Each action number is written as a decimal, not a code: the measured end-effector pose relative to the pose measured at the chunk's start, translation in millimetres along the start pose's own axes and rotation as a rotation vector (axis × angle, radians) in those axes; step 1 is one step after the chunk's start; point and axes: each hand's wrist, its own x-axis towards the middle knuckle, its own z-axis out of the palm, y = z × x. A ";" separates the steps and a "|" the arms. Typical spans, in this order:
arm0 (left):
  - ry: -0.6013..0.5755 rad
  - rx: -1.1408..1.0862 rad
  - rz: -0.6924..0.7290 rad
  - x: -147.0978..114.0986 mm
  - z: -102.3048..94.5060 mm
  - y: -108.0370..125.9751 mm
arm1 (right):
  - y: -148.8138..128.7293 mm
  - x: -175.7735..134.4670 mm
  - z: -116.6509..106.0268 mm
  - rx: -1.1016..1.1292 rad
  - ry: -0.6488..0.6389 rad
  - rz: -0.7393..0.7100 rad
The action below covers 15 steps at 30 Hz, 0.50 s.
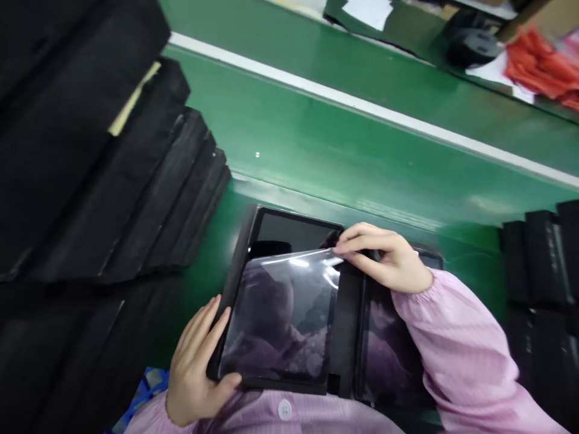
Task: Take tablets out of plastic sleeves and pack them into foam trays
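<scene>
A tablet (296, 229) with a dark glossy screen lies in front of me on a black tray or block (346, 325). A clear protective film (289, 313) covers most of its screen, with the upper edge lifted away. Pinched between the thumb and fingers of my right hand (386, 256) is the film's upper right corner. My left hand (196, 361) grips the lower left corner of the tablet, fingers along the side and thumb at the bottom edge. A second dark tablet (389, 355) lies to the right, partly hidden under my right forearm.
Tall stacks of black foam trays (108, 181) rise on the left, and more black trays (538, 259) stand at the right. Beyond the green table (316, 150) a shelf carries papers (368, 12) and a red plastic bag (543, 66). A blue crate (147, 389) shows at lower left.
</scene>
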 end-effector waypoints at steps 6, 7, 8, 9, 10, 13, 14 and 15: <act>0.086 -0.023 -0.013 -1.0 2.7 1.3 | 4.8 -2.1 -3.5 -0.088 0.081 0.064; 0.087 -0.028 -0.015 -1.8 2.9 1.1 | 2.9 -1.2 -4.0 -0.104 0.090 0.075; 0.089 -0.034 -0.020 -2.6 3.1 0.8 | -0.1 0.5 -4.2 -0.106 0.098 0.079; 0.088 -0.040 -0.023 -3.6 3.4 0.2 | -4.0 3.1 -4.0 -0.087 0.102 0.078; 0.086 -0.045 -0.023 -4.5 3.6 -0.5 | -8.7 6.6 -3.4 -0.045 0.095 0.072; 0.082 -0.052 -0.017 -7.0 4.6 -3.3 | -25.7 21.3 2.6 0.180 0.024 0.055; 0.082 -0.050 -0.015 -7.6 4.9 -4.2 | -31.5 27.1 5.8 0.259 0.006 0.061; 0.085 -0.049 -0.015 -8.1 5.2 -5.0 | -37.0 32.8 9.6 0.335 -0.002 0.075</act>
